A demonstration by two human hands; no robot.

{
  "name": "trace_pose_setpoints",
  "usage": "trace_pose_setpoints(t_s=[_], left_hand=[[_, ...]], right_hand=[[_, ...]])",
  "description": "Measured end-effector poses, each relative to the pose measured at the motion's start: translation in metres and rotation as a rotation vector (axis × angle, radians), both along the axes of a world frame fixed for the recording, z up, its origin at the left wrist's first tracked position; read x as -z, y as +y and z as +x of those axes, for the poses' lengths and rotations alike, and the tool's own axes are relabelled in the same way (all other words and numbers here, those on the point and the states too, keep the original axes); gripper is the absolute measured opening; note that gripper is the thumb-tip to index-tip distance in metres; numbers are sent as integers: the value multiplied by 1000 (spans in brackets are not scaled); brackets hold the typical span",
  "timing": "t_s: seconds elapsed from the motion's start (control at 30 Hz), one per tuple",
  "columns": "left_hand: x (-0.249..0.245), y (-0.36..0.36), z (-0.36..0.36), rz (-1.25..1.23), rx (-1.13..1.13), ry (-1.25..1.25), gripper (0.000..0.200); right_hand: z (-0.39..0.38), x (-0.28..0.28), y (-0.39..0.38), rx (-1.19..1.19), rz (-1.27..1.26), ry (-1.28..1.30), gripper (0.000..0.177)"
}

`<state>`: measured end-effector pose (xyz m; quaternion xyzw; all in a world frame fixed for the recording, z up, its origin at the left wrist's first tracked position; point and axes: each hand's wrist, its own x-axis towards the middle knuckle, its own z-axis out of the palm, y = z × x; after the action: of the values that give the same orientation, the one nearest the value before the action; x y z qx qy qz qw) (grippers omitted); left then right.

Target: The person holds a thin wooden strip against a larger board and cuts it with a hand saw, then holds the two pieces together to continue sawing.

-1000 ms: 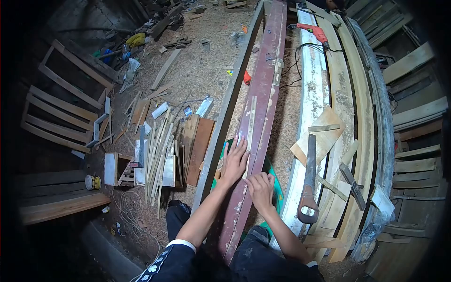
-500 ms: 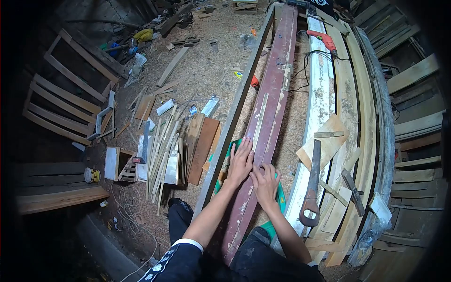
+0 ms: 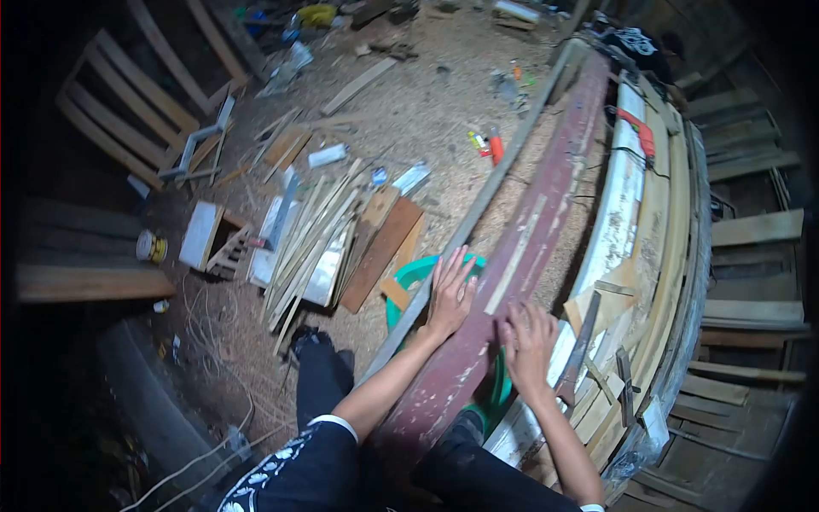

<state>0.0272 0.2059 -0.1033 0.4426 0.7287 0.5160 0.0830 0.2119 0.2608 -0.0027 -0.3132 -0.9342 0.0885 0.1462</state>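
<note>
A long maroon board (image 3: pixel 444 375) with worn paint runs away from me between my legs. My left hand (image 3: pixel 450 299) lies on its left edge, fingers spread, palm down. At the board's right edge is my right hand (image 3: pixel 529 346), its fingers bent and blurred by motion, so whether they pinch anything is unclear. A narrow pale strip (image 3: pixel 517 256) lies along the top of the board, just beyond both hands. Under the board shows a green plastic object (image 3: pixel 414 271), partly hidden. To its left runs a thin grey beam (image 3: pixel 490 188).
On the right, a white board (image 3: pixel 610 230) and several planks carry a handsaw (image 3: pixel 580 350) and a red drill (image 3: pixel 638 135). Thin sticks (image 3: pixel 316 243) and a brown board (image 3: pixel 381 256) lie left. A person (image 3: pixel 644 51) in dark clothing is at the far end.
The view has turned, so the boards slant more to the right. My right hand has shifted off to the board's right side, away from my left hand. The person at the far end shows more.
</note>
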Motion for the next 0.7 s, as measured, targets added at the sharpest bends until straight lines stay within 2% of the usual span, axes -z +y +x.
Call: trace_pose_setpoints(t_s=[0.2, 0.3, 0.37, 0.53, 0.7], left_hand=[[-10, -101, -74, -93, -10, -31, 36], [-1, -159, -116, -175, -75, -7, 31], [-5, -198, -148, -256, -90, -11, 33], [13, -279, -213, -393, -163, 14, 34], [74, -317, -275, -523, -181, 125, 43]], right_hand=[[-70, -73, -29, -236, 8, -203, 42], [-122, -85, -51, -372, -5, -273, 45], [-158, -74, -69, -423, -48, -286, 45], [-259, -7, -148, -341, -181, -129, 45], [-342, 116, -217, -252, -316, -17, 47]])
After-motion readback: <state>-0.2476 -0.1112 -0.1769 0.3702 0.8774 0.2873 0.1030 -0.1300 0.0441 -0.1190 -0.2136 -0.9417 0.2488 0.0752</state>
